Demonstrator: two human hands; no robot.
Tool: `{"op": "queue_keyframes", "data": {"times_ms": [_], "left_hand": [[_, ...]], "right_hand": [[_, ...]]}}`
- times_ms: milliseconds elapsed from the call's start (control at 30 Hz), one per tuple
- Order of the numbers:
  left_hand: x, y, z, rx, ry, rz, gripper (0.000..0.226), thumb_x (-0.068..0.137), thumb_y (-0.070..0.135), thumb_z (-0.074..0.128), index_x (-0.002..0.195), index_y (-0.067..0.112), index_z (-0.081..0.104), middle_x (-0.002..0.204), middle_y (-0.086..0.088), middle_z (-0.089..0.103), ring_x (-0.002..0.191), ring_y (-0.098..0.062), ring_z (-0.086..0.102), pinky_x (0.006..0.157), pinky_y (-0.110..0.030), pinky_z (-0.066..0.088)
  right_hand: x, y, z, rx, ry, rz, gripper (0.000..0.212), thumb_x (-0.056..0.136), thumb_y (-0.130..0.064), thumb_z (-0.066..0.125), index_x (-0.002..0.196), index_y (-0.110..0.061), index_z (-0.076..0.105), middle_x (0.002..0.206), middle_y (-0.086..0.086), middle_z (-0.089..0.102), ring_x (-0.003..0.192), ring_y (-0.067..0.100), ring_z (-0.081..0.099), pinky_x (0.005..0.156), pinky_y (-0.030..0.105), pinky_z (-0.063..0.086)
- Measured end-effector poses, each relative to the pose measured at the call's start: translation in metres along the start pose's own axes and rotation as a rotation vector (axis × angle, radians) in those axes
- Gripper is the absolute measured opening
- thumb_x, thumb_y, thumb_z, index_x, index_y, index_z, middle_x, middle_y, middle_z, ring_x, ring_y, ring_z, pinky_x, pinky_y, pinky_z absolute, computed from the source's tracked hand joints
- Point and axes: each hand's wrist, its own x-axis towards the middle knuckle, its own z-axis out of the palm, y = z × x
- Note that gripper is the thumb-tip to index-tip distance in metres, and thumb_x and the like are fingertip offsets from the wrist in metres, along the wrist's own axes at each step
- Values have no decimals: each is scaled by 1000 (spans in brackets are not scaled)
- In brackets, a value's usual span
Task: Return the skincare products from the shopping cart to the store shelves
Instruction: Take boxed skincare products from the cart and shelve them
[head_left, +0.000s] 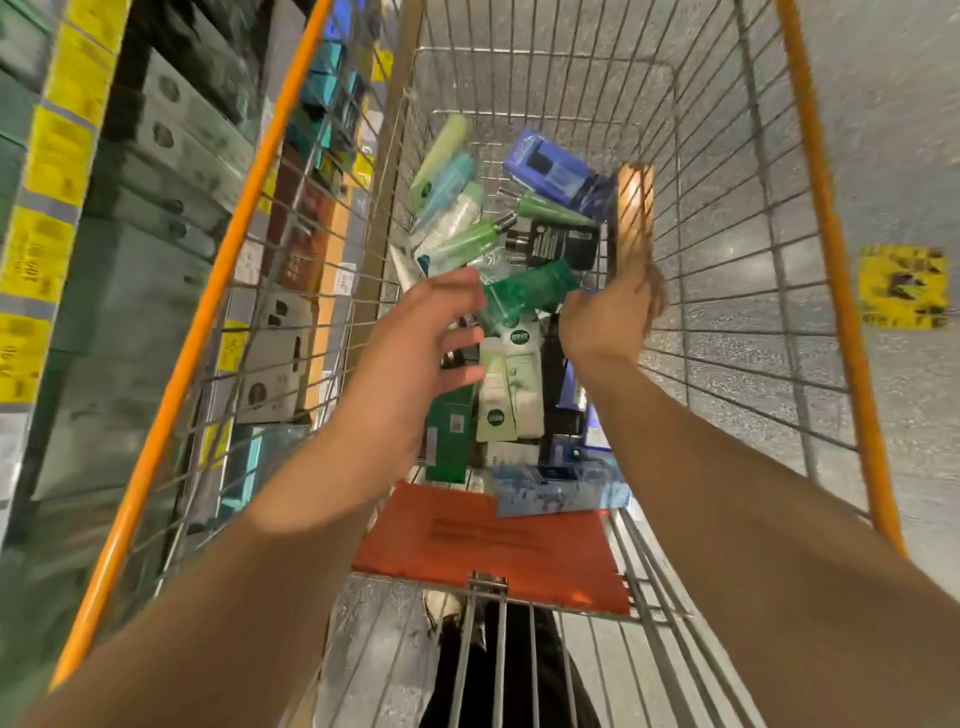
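Head view, looking down into a wire shopping cart (737, 218) with orange rim rails; frame is motion-blurred. Both bare forearms reach into the basket. Right hand (615, 312) grips the lower end of a tall brown box (631, 218), holding it upright near the cart's right wall, above the pile. Left hand (415, 343) is released, fingers spread and loosely bent, holding nothing, hovering over the products just left of a green box (530, 291); contact with that box can't be confirmed. Rest of the skincare products lie loose on the cart floor: pale green and teal tubes (447, 171) at the far left, a green bottle (467, 241) with a dark cap, a blue box (556, 171) at the far end, a black pack (563, 244) below it, light green sachets (509, 384) in the middle, a dark green carton (449, 436) beside them, a blue flat pack (561, 491) at the near end, its near edge overlapping the red child-seat flap (488, 551). Store shelves (156, 208) run along the cart's left side, stocked with grey, brown and teal boxes, with yellow price tags (57, 156) on the shelf edges. A yellow floor marker (904, 286) sits on the grey floor to the right. A shoe (441, 608) and dark trouser leg show under the cart handle end.
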Motion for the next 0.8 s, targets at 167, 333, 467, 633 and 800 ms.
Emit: {"op": "queue_keyframes", "data": {"times_ms": [167, 333, 467, 633, 800], "left_hand": [[15, -6, -8, -26, -5, 8, 59, 55, 46, 73, 111, 29, 72, 127, -3, 70, 103, -17, 65, 77, -33, 54], [25, -21, -15, 16, 27, -3, 58, 59, 47, 71, 114, 31, 72, 123, 1, 72, 110, -20, 66, 84, -38, 56], [26, -28, -12, 47, 28, -28, 43, 73, 41, 66, 115, 33, 73, 114, 9, 75, 115, -20, 67, 91, -40, 56], [20, -24, -9, 100, 41, -44, 19, 89, 37, 71, 108, 35, 73, 107, 12, 76, 111, -18, 67, 93, -40, 57], [14, -13, -13, 143, 78, -64, 14, 97, 29, 65, 109, 32, 72, 110, 7, 75, 107, -17, 68, 84, -38, 57]], "right_hand": [[30, 9, 25, -67, -12, 2, 84, 98, -15, 53, 164, -11, 2, 173, 11, 4, 159, 30, 1, 125, 34, -9], [43, 16, 41, -203, 0, 23, 64, 93, -22, 55, 149, 0, 33, 156, 27, 35, 149, 42, 27, 124, 52, 23], [52, 26, 34, -270, 19, -46, 57, 92, -11, 58, 146, -3, 41, 152, 26, 34, 140, 41, 33, 114, 47, 30], [52, 24, 42, -56, 105, 93, 61, 91, 15, 49, 142, -19, 49, 143, 15, 38, 113, 23, 44, 94, 27, 41], [32, 15, 47, 255, 102, 192, 40, 99, -7, 57, 138, -11, 49, 135, 12, 53, 119, 25, 54, 89, 9, 32]]}}
